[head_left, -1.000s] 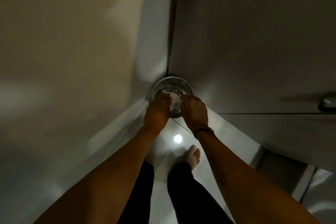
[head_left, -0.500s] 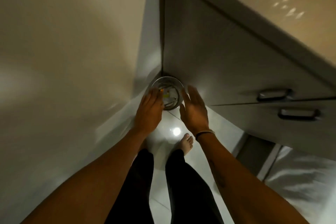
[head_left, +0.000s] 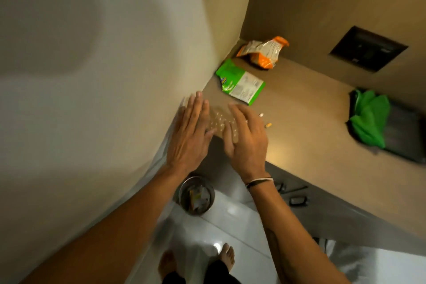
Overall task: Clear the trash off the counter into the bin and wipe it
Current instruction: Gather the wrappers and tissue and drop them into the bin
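A beige counter (head_left: 309, 108) runs from the corner to the right. On it lie a green snack packet (head_left: 239, 82), an orange and white packet (head_left: 262, 52) in the corner, and two small scraps (head_left: 268, 125) near the front. My left hand (head_left: 190, 136) and my right hand (head_left: 245, 139) hover side by side over the counter's near left end, fingers spread, holding nothing. Below them on the floor stands a round metal bin (head_left: 196, 195) with wrappers inside. A green cloth (head_left: 368, 117) lies at the right.
The cloth rests on a dark appliance (head_left: 405, 136) at the right edge. A wall (head_left: 92, 76) closes the left side and a dark recessed panel (head_left: 367, 48) sits in the back wall. Drawer handles (head_left: 297, 200) show under the counter. My bare feet stand on glossy floor.
Both hands have let go of the trash at the bin and risen to counter height, fingers spread. The view has tilted up, bringing the counter and its packets into sight.
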`<state>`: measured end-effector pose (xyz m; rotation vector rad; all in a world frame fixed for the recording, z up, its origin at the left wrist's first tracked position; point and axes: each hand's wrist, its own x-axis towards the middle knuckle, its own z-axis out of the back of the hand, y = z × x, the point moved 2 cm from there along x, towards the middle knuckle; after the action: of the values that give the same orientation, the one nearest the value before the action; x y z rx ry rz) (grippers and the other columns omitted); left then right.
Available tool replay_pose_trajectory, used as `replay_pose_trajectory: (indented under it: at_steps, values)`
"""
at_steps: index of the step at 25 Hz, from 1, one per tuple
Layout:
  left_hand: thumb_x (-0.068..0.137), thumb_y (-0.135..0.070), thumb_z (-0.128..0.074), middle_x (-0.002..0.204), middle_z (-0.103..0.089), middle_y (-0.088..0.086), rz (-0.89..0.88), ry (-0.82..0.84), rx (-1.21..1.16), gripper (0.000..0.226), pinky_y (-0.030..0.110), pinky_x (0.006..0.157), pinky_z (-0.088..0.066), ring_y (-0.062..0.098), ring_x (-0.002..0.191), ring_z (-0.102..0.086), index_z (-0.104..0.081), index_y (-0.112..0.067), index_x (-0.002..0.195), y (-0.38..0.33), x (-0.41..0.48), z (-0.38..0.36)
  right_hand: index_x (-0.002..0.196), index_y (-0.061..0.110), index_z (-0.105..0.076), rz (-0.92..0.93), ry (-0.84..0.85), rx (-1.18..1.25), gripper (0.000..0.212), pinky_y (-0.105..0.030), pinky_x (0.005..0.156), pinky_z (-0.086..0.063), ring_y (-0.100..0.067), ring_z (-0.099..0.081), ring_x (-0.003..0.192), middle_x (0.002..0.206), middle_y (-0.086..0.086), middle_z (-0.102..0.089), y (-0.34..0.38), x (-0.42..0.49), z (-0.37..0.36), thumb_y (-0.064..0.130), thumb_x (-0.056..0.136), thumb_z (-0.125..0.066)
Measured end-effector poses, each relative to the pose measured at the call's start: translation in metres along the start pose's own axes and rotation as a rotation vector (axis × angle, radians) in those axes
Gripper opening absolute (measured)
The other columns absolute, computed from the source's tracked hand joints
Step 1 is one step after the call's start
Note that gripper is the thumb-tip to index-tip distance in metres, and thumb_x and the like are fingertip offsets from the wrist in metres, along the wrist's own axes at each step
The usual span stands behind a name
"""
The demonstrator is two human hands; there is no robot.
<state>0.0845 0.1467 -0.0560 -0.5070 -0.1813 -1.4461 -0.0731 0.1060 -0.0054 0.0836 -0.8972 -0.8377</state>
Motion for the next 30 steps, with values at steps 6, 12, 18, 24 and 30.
replay_pose_trajectory:
  at_steps: [6, 12, 18, 24, 30]
  values:
    - [0.098, -0.071, -0.045, 0.178, -0.005, 0.016, -0.111, 0.212, -0.050, 0.096, 0.053, 0.133, -0.018, 0.032, 0.165, -0.004, -0.018, -0.009, 0.167, -0.034, 0.130, -0.028, 0.160, 0.015, -0.037, -0.054, 0.260, -0.344, 0.072, -0.047, 0.112, -0.044, -0.041, -0.042, 0.143, 0.161, -0.019, -0.040, -0.113, 0.128, -0.017, 0.014, 0.091, -0.061]
    - [0.092, -0.069, -0.062, 0.175, -0.020, 0.016, 0.107, 0.518, -0.057, 0.093, 0.048, 0.130, -0.025, 0.034, 0.162, -0.017, -0.035, -0.014, 0.162, -0.052, 0.194, -0.086, 0.165, 0.030, -0.023, -0.063, 0.696, -0.445, 0.075, -0.056, 0.126, -0.027, -0.048, -0.016, 0.158, 0.171, -0.019, -0.020, -0.195, 0.197, -0.069, 0.028, 0.101, -0.061]
    - [0.105, -0.026, -0.056, 0.140, -0.061, 0.014, 0.118, 0.372, 0.007, 0.034, 0.046, 0.096, -0.055, 0.033, 0.128, -0.059, -0.066, -0.018, 0.137, -0.050, 0.199, -0.083, 0.125, 0.016, -0.066, -0.130, 0.537, -0.450, 0.032, -0.047, 0.082, -0.055, -0.044, -0.063, 0.114, 0.122, -0.018, -0.067, -0.198, 0.175, -0.082, 0.037, 0.103, -0.058]
    - [0.104, -0.021, -0.056, 0.137, -0.062, 0.016, 0.070, 0.438, 0.002, 0.037, 0.047, 0.090, -0.056, 0.039, 0.119, -0.066, -0.062, -0.021, 0.141, -0.036, 0.183, -0.071, 0.118, 0.018, -0.071, -0.192, 0.613, -0.409, 0.041, -0.045, 0.083, -0.056, -0.042, -0.065, 0.113, 0.124, -0.014, -0.068, -0.184, 0.169, -0.072, 0.046, 0.089, -0.066]
    - [0.104, -0.012, -0.056, 0.163, -0.047, 0.008, 0.003, 0.461, 0.023, 0.054, 0.050, 0.106, -0.054, 0.033, 0.142, -0.053, -0.050, -0.022, 0.156, -0.032, 0.166, -0.057, 0.119, 0.011, -0.066, -0.196, 0.614, -0.501, 0.034, -0.045, 0.084, -0.055, -0.045, -0.067, 0.109, 0.119, -0.023, -0.071, -0.165, 0.156, -0.052, 0.037, 0.104, -0.050]
